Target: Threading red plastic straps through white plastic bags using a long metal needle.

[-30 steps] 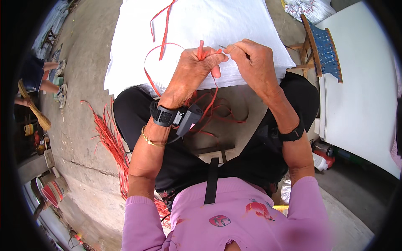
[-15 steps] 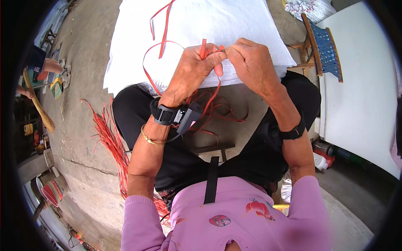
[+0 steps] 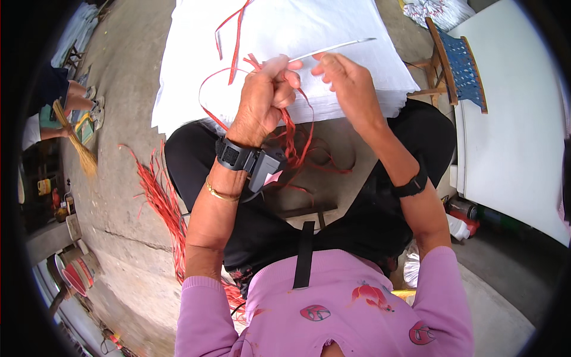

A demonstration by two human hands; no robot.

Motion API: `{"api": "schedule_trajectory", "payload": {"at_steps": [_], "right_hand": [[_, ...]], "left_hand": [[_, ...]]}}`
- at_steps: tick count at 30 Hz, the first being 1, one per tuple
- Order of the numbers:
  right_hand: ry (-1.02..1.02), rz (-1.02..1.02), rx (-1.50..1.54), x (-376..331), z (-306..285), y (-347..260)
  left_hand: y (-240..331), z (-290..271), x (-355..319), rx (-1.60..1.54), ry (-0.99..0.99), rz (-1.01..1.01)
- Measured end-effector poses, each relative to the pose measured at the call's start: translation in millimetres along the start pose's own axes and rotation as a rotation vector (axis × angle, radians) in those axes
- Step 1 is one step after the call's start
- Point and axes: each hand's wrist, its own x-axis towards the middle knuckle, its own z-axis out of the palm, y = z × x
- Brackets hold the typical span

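**Keeping the strips taut at the pinch**

The left hand (image 3: 264, 98) is closed around a bunch of red strips (image 3: 291, 134), which loop down over the lap just below the white sheet (image 3: 309, 35). The right hand (image 3: 345, 83) pinches a thin pale sliver (image 3: 333, 47) lying across that sheet. A firm left grip and short, steady right-hand pulls should, I judge, prevent tangling.

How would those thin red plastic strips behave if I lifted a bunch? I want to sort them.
Probably floppy: the thin red plastic strips curl and loop below the left hand. Likely light, since they hang freely. They may tangle, as the loops cross each other.
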Motion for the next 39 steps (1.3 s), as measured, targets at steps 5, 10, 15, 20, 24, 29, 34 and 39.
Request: {"api": "schedule_trajectory", "payload": {"at_steps": [5, 10, 15, 20, 24, 29, 34, 39], "right_hand": [[-0.014, 0.081, 0.542, 8.1, -3.3, -4.0], [-0.027, 0.177, 0.515, 11.7, -48.8, -10.9], [-0.099, -0.185, -0.748, 13.7, -73.4, 5.5], [-0.263, -0.295, -1.062, 17.7, -72.5, 44.1], [-0.220, -0.214, -1.109, 26.2, -71.9, 53.2], [-0.205, -0.172, -1.087, 30.3, -67.4, 59.2], [-0.217, -0.151, -1.041, 28.2, -68.7, 60.9], [-0.163, -0.053, -1.018, 31.0, -77.3, 60.4]], "left_hand": [[-11.9, 19.1, -4.3, -0.039, -0.002, -0.094], [-0.1, -14.4, 7.4, 0.480, 0.153, -0.007], [0.0, -18.8, 8.7, 0.912, 0.154, 0.381], [-28.4, 8.6, 0.8, 1.515, 0.113, 0.576], [-35.3, 14.2, 0.7, 1.621, 0.076, 0.657], [-41.6, 24.2, 4.3, 1.620, -0.039, 0.746], [-41.8, 17.7, 18.1, 1.570, -0.056, 0.680], [-34.3, 20.6, 27.2, 1.332, -0.004, 0.480]]}}
